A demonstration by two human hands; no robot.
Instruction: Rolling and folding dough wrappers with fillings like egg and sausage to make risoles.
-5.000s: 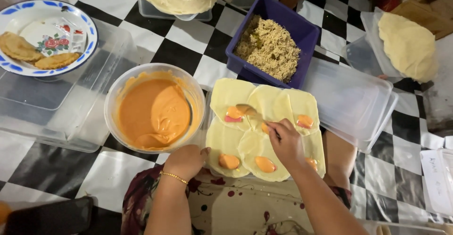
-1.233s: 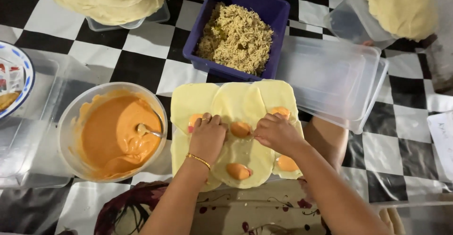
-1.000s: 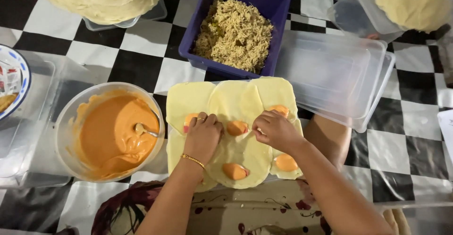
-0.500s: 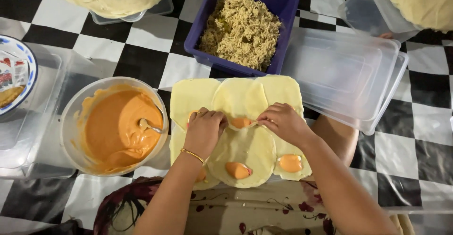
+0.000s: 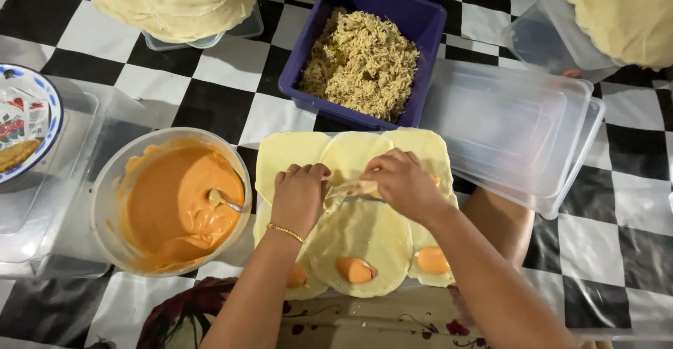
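Both hands, left hand [image 5: 300, 196] and right hand [image 5: 401, 184], have their fingers curled closed on the folded edge of a pale wrapper [image 5: 354, 202], with the sauce bowl [image 5: 112, 181] at nine o'clock.

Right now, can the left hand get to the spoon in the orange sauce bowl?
Probably yes. The left hand rests on the round wrappers, busy folding one, right beside the bowl. The spoon lies in the sauce on the near side, with nothing between them.
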